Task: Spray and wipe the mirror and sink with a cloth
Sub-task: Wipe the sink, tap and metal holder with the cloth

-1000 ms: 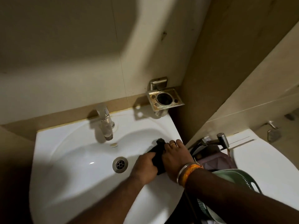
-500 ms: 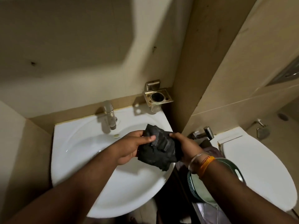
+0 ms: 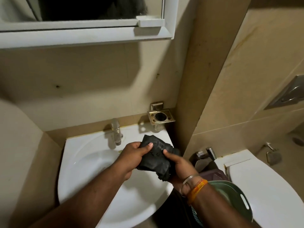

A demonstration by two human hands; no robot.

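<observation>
- Head view: the left hand [image 3: 134,157] and the right hand [image 3: 176,165] hold a dark cloth [image 3: 158,157] between them, in the air above the right side of the sink [image 3: 92,163].
- The fingers of both hands are curled round the cloth, each thumb pressed on its upper face, the left hand at its left edge and the right hand at its right edge.
- The cloth looks soft and limp: it is creased, bunched into folds, and a loose end hangs down by the right palm. It should be light and easy to fold or wad; a bunched grip in one palm would likely suit wiping.
- Whether the cloth is wet cannot be told from this view.
- The sink is white, glossy and rounded, probably slick under a damp cloth, with a shiny metal tap [image 3: 116,134] at its back rim.
- The mirror [image 3: 92,9] sits well above in a white frame, flat and hard, so a flatter pad of cloth would probably cover it better.
- A metal holder [image 3: 161,116] is fixed to the wall just beside the sink's right corner.
</observation>
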